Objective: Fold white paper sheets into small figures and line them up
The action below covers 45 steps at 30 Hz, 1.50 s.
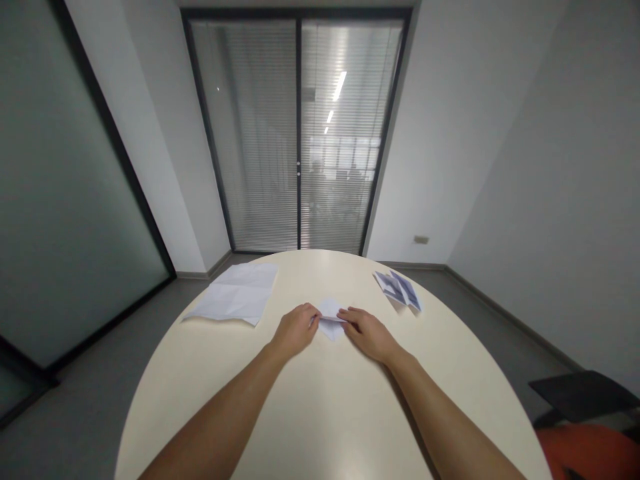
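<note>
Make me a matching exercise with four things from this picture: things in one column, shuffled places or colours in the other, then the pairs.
Things:
1. small paper
2. large sheet
3. printed paper
4. chair

Places or colours:
A. right side of the table
B. red and black
C. between left hand and right hand
D. left side of the table

Pairs: 1-C, 2-D, 3-A, 4-B

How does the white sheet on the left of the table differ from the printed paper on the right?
The white sheet looks plain, while the printed paper shows dark bluish patterns. The white sheet is clearly larger than the printed paper. The white sheet lies spread out with faint creases; the printed paper is bent into angled panels. Both rest on the table.
</note>
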### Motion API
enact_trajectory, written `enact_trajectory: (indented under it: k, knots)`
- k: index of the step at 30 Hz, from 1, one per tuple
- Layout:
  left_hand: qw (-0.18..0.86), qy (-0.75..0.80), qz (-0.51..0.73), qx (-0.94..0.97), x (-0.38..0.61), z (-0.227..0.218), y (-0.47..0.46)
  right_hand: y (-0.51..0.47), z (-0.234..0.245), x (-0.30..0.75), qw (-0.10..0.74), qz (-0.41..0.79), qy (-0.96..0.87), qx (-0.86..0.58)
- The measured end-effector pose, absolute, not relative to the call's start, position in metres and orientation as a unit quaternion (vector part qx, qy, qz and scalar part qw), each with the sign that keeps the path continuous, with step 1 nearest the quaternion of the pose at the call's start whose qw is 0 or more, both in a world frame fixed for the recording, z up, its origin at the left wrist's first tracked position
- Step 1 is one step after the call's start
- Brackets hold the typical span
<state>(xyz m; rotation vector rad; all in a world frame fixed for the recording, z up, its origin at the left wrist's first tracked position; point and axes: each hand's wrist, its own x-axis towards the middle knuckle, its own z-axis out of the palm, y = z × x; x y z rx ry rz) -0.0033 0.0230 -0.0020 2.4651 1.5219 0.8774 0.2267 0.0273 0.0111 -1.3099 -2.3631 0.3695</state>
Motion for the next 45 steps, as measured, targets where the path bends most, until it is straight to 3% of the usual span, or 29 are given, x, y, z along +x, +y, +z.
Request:
enact_trajectory:
  k: [16,25,45]
  knots:
    - [0.074,0.562,0.292,0.77,-0.004,-0.004,0.027,0.031,0.015,0.224,0.233,0.088,-0.807,-0.535]
    - [0.099,0.549,0.32,0.766,-0.005,-0.008,0.03,0.033,0.01,0.227,0.263,0.128,-0.779,-0.555]
    - [0.043,0.46,0.284,0.84,-0.008,-0.017,0.037,0.035,0.004,0.226,0.251,0.083,-0.834,-0.484]
